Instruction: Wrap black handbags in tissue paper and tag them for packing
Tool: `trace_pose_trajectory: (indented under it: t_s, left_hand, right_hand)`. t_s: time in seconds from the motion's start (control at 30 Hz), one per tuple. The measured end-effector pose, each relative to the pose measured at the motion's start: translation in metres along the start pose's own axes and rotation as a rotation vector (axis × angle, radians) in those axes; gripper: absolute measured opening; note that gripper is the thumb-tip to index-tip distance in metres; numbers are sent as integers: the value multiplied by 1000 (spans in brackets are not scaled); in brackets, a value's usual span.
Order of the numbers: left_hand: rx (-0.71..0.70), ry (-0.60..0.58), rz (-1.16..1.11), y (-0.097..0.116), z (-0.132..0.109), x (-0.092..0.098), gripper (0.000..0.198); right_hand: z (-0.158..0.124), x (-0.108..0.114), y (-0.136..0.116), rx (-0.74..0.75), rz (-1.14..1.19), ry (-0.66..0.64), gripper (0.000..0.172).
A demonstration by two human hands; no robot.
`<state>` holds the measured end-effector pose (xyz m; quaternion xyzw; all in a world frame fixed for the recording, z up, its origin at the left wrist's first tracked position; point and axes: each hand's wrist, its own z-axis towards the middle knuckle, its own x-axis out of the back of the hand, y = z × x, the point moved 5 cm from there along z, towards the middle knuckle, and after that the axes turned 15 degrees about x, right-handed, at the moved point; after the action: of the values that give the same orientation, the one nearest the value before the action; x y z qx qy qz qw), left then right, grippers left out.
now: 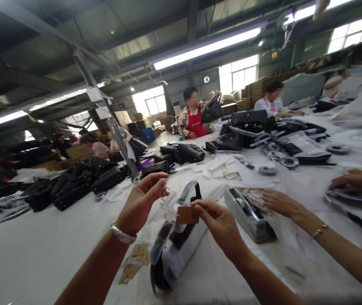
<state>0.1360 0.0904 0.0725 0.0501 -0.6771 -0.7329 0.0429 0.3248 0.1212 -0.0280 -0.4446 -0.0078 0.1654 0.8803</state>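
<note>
A black handbag (184, 237) with plastic-wrapped handles lies on the white table (82, 262) in front of me. Between thumb and fingers, my right hand (222, 226) pinches a brown tag (186, 215) over the bag. My left hand (143, 201) is raised at the upper left of the bag, its thumb and fingertips brought together; a thin clear strand seems to run from them, too faint to make out. Several brown tags (133, 264) in small packets lie left of the bag.
A grey tape dispenser (252, 216) stands right of the bag, with a co-worker's hand (279, 203) beside it. Another hand (352, 183) rests on wrapped straps farther right. Black bags (73, 182) are piled behind, left of a slanted metal post (117, 135). White papers (222, 167) lie ahead.
</note>
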Motion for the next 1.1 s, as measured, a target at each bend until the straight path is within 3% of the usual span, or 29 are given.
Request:
trace_pose_trajectory:
  t_s: [0.17,0.33,0.53,0.77,0.93,1.1]
  left_hand:
    - [-12,6,91,-2,8,-12,31]
    - [-2,-5,16,-2,14,-22,31]
    - [56,-89,-118,-3,17,-36,29]
    - [173,-278,-70,-6,14,-53,31]
    - [179,-239,72,-13,22,-53,27]
    - [195,-217,48,-17,22,-50,26]
  right_hand:
    - [-9,13,1,-103,116,61,28]
    - [-17,21,12,-251,336,157,37]
    - [-22,22,23,-424,610,178,45]
    - [-28,28,23,-352,531,185,52]
    - [-32,33,24,-304,472,176,51]
    - [-33,34,22,-330,539,200,46]
